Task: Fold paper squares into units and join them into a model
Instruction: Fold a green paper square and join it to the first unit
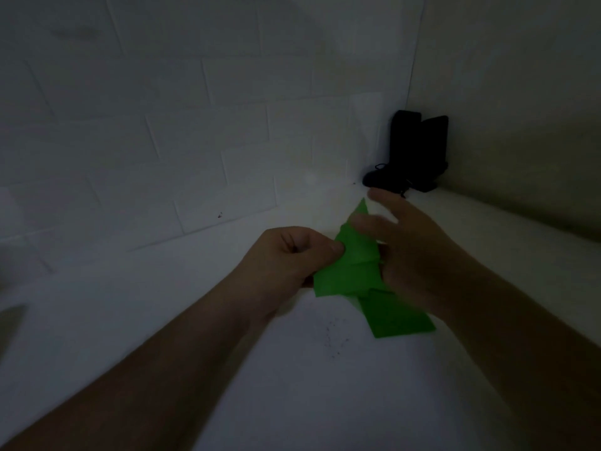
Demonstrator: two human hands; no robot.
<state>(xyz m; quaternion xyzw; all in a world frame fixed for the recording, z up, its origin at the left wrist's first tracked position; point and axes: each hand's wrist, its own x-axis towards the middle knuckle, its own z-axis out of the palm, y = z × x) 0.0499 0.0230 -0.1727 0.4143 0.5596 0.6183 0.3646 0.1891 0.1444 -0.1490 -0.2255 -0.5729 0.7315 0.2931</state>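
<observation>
Curled fingers of the left hand [289,255] pinch the left edge of a flat, bright green folded paper piece [349,265], thumb tip pressed on its matte face. Just to the right, the right hand [409,252] is at the same paper with its fingers spread and fairly straight; they are blurred, one lying across the pointed upper tip. Whether its thumb grips from below is hidden.

Between the two hands the paper forms a long triangle with crisp creases and stepped layers, its point aimed away from the person. Below the right hand a second flat green folded strip [396,317] juts out, a slanted oblong with straight edges, overlapped by the first; whether they are joined cannot be told.

Beneath both hands lies a smooth white surface [292,385], dimly lit, with a scatter of tiny dark specks [335,340] just below the paper. Beyond the right hand's fingertips, in the corner, stands a black boxy object [416,151] with a thin cord. Pale sheets with faint rectangular seams [195,109] cover the wall past the left hand.
</observation>
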